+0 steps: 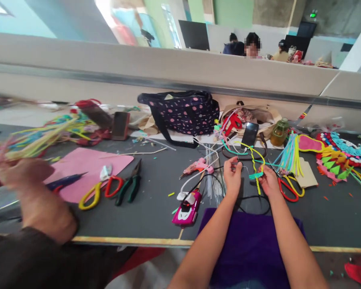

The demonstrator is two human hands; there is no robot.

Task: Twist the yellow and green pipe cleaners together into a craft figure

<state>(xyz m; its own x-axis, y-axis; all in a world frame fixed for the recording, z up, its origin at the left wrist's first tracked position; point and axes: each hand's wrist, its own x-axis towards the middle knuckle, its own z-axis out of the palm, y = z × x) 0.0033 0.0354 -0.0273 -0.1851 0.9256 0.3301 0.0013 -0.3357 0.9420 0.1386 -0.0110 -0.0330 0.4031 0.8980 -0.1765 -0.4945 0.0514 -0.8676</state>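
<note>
Together, the left hand point(232, 173) and right hand point(269, 181) pinch a yellow-and-teal pipe-cleaner twist point(255, 167), held clear of the cluttered tabletop point(156, 200) for working.

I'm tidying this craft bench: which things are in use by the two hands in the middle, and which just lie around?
In use:
left hand
right hand
yellow and teal pipe-cleaner piece held between them

Lying about:
pink glue gun
pink toy car
red-handled scissors
green-handled pliers
polka-dot bag
pink felt sheet
</note>
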